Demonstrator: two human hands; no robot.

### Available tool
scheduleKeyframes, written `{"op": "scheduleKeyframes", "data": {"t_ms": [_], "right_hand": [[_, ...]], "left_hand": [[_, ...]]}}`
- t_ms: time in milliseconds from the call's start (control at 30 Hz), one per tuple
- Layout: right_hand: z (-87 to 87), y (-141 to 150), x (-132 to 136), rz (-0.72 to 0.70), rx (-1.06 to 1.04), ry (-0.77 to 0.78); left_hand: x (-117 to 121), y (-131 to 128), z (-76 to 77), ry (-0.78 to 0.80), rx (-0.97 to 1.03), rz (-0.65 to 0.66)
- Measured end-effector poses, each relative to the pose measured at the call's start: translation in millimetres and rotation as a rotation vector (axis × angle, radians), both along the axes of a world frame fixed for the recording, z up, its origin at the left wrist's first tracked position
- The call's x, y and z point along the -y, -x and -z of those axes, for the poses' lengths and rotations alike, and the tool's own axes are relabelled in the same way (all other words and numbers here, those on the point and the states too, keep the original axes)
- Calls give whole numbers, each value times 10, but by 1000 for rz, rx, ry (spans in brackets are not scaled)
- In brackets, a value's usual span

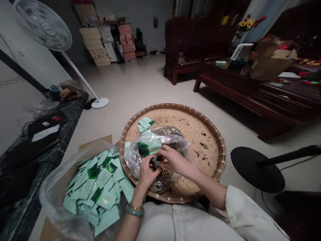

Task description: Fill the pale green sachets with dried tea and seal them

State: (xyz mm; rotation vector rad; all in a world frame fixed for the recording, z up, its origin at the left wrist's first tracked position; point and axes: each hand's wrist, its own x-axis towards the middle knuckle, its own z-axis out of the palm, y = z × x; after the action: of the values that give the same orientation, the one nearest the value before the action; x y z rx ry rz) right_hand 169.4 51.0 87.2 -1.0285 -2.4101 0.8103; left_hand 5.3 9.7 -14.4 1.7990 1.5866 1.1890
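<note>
My left hand (148, 172) is closed around a small pale green packet (156, 163), held upright over an open clear plastic bag (185, 142). My right hand (173, 160) has its fingers curled together at the packet's top; what they pinch is hidden. Dark and tan dried bits (167, 171) fill the bag beneath both hands. Flat green sachets (153, 148) lie on the bag's contents, just beyond my left hand. The bag rests on a round woven bamboo tray (184, 112) in front of my lap.
Left of the tray, a plastic-lined carton (54, 187) holds a heap of green sachets (100, 190). More sachets (145, 124) lie at the tray's far left. A white fan (100, 103) stands beyond, a black stand base (255, 169) at right, and a wooden table (225, 80) further back.
</note>
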Motion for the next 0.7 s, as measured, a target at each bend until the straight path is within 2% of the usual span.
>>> {"op": "scheduleKeyframes", "data": {"t_ms": [133, 233, 300, 400, 467, 567, 700], "right_hand": [[1, -17, 1, -19, -206, 41], [180, -97, -82, 111, -296, 34], [403, -152, -142, 142, -184, 57], [771, -167, -172, 55, 82, 122], [953, -121, -150, 43, 172, 157], [1079, -29, -106, 87, 263, 181], [1106, 7, -91, 104, 251, 161]], "left_hand": [[0, 23, 45, 28, 40, -18], [-1, 72, 93, 74, 116, -44], [-4, 119, 132, 133, 196, -101], [-8, 186, 176, 188, 294, -167], [-6, 211, 182, 187, 314, -174], [6, 216, 165, 198, 275, -162], [18, 199, 148, 202, 245, -171]]}}
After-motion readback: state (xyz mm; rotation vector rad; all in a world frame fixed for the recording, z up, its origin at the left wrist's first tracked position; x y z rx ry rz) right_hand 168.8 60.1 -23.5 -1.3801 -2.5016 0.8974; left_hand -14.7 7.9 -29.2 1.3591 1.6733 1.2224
